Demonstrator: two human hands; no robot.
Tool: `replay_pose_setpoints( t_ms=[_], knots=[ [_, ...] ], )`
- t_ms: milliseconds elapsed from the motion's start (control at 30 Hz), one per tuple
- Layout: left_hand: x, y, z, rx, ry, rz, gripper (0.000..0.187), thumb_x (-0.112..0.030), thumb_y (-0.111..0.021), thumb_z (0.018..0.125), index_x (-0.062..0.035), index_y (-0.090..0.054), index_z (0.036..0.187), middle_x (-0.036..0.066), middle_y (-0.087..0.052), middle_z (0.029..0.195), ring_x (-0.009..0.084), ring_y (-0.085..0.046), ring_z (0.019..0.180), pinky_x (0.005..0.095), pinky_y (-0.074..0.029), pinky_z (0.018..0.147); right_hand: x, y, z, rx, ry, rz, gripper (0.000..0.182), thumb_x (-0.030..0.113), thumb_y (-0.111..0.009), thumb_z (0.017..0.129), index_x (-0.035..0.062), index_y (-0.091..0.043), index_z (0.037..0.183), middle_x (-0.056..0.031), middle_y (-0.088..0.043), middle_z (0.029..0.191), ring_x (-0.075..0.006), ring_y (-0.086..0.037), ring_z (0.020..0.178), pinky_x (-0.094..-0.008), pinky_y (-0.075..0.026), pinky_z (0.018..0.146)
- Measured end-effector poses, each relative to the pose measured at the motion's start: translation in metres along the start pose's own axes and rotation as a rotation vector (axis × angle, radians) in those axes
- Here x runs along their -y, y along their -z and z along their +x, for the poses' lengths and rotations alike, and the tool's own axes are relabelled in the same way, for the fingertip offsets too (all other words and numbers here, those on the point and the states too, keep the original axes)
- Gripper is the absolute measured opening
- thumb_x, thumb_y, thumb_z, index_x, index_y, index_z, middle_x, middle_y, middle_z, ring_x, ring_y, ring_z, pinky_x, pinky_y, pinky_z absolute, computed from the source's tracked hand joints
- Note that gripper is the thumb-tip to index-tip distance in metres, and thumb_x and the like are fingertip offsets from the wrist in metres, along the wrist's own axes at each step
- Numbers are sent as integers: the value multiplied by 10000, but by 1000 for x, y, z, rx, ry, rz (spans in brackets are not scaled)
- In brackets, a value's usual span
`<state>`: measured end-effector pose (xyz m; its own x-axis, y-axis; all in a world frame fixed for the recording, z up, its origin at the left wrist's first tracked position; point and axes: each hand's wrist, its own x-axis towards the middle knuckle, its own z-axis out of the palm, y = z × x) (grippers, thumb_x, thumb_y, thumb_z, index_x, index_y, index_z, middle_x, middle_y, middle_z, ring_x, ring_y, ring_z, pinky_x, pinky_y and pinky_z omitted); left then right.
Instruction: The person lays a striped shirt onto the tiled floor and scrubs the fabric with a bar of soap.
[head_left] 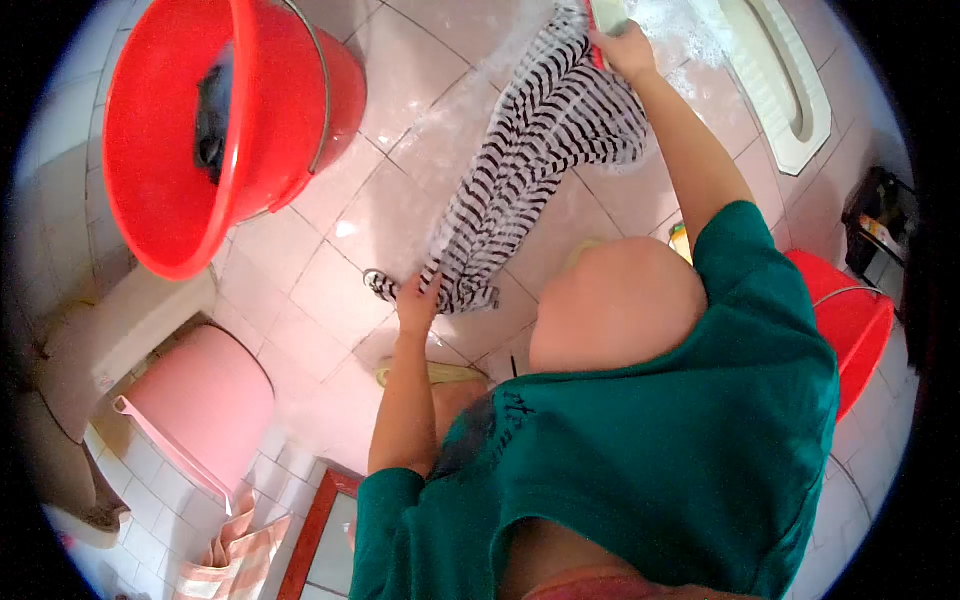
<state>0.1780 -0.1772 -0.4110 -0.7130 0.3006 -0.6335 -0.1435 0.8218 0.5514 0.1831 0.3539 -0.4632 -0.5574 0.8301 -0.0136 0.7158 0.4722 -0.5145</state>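
Note:
A wet black-and-white striped garment lies stretched across the tiled floor, with suds around its upper end. My left hand is closed on its lower end, where the cloth is bunched. At the other end, my right hand grips a scrub brush with a pale back and a red edge, resting against the cloth. The brush is partly cut off by the top of the view, and my fingers cover some of it.
A large red bucket with dark cloth inside stands at upper left, a pink tub below it. White foam spreads beside a squat toilet at upper right. Another red bucket is by my right side.

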Motion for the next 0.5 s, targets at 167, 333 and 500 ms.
replay_pose_setpoints(
  t_ms=[167, 333, 500],
  knots=[
    [-23, 20, -12, 20, 9, -494, 200, -38, -698, 760, -24, -603, 937, 8, -626, 801, 83, -545, 703, 229, -446, 648, 60, 0, -38, -33, 389, -282, 705, 433, -688, 667, 32, -523, 1223, -264, -569, 1011, -416, -565, 922, -422, -461, 876],
    [-56, 40, -6, -208, -109, -333, 215, 54, -665, 733, -46, -558, 890, 8, -589, 803, 89, -538, 719, 234, -450, 661, 82, 6, -22, 258, 170, -36, 735, 440, -698, 647, -20, -514, 1191, -282, -568, 1075, -353, -570, 999, -407, -429, 942],
    [-100, 47, -31, -593, -453, 214, 298, 43, -654, 578, -43, -564, 850, 129, -557, 806, 314, -558, 796, 369, -458, 686, 91, 68, 31, 185, 118, 1048, 242, 266, -535, 841, 52, -581, 739, -87, -594, 625, -158, -584, 570, -276, -433, 480]
  ],
)
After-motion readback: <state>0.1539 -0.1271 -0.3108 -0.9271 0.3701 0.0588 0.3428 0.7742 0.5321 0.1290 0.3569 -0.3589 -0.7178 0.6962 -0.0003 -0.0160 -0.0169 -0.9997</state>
